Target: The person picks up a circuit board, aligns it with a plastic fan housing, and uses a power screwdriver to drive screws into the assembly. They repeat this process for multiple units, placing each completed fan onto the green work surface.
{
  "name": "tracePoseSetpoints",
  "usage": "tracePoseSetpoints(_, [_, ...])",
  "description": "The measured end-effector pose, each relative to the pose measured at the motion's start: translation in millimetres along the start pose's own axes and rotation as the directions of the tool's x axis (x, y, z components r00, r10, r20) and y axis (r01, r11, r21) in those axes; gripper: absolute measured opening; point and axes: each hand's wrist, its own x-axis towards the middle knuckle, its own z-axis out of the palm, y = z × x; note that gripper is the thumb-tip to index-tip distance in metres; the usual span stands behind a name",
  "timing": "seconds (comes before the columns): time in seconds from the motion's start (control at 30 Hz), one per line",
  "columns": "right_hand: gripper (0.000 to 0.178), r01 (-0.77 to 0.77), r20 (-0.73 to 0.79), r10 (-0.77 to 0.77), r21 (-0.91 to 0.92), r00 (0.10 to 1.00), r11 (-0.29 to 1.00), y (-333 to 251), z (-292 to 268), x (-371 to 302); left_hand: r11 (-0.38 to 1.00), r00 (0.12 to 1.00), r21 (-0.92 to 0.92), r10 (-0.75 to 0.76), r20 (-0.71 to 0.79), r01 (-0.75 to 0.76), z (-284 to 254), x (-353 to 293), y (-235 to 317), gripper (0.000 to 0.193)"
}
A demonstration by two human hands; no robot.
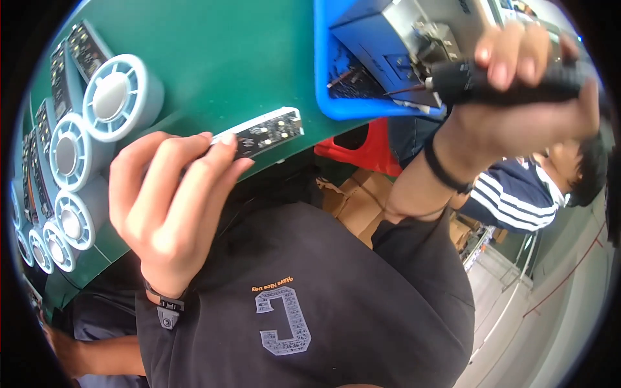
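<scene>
My left hand [169, 210] grips a slim pale housing with an exposed black circuit board [268, 134], its fingers and thumb closed round one end. That end is hidden behind the fingers; the other points right over the green table's edge. In my right hand [517, 119], raised at the upper right, is a black electric screwdriver [453, 83]. Its thin bit points left, close in front of a grey metal box with a small mechanism, perhaps a screw feeder [388, 39]. Whether the bit touches the box I cannot tell.
Several light-blue round fan units [115, 97] with open circuit-board handles stand along the left of the green table [239, 52]. The metal box sits in a blue tray [321, 77]. Beyond the edge are a red stool [369, 149], cardboard [362, 200] and another person [517, 194].
</scene>
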Motion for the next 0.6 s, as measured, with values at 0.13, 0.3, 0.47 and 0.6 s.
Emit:
tracePoseSetpoints(0.13, [0.056, 0.287, -0.141, -0.305, -0.135, 0.942, 0.948, -35, 43, -56, 1.0, 1.0, -0.013, 0.013, -0.025, -0.014, 4, -2, -6, 0.035])
tracePoseSetpoints(0.3, [0.058, 0.386, -0.139, -0.422, -0.223, 0.896, 0.895, -25, 65, -69, 0.999, 0.998, -0.031, 0.033, -0.054, -0.034, 7, -4, -8, 0.035])
tracePoseSetpoints(0.47, [0.062, 0.352, 0.072, -0.345, -0.257, 0.936, 0.9, -11, 55, -58, 0.999, 0.998, -0.023, 0.026, -0.065, -0.028, 10, -4, -8, 0.035])
tracePoseSetpoints(0.6, [0.06, 0.302, -0.001, -0.311, -0.233, 0.95, 0.924, -8, 73, -61, 0.997, 0.997, -0.067, 0.036, -0.068, -0.04, 11, -2, -7, 0.034])
